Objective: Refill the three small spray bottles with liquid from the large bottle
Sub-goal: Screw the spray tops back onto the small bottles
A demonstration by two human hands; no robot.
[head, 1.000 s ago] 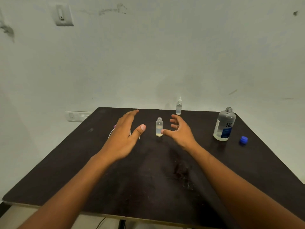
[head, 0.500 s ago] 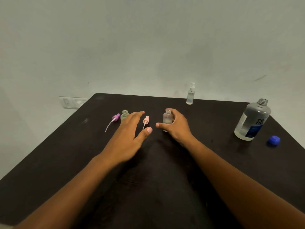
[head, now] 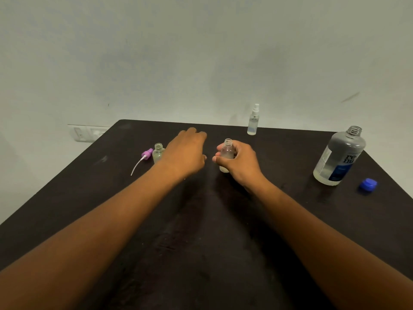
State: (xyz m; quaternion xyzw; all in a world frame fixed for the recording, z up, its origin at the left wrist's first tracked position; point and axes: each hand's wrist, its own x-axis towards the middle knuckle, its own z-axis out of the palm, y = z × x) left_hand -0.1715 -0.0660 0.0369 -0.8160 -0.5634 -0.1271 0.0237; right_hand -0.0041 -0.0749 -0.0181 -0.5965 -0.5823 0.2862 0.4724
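My right hand (head: 241,165) is shut around a small uncapped bottle (head: 227,152) standing on the dark table (head: 201,231). My left hand (head: 186,153) hovers palm down just left of it, covering the pink spray cap; whether it grips it I cannot tell. A second small uncapped bottle (head: 158,152) stands left of that hand, with a purple spray cap (head: 146,153) and its tube lying beside it. A third small spray bottle (head: 253,120), capped, stands at the table's back edge. The large bottle (head: 339,156), open, is at the right with its blue cap (head: 368,185) on the table.
A pale wall rises behind the table, with a white socket plate (head: 87,132) at the left near the table's back corner. The table's right edge runs close to the blue cap.
My right hand closed around the middle small bottle. My left hand moved forward over the pink spray cap, which is now hidden. The view tilted down and shifted left.
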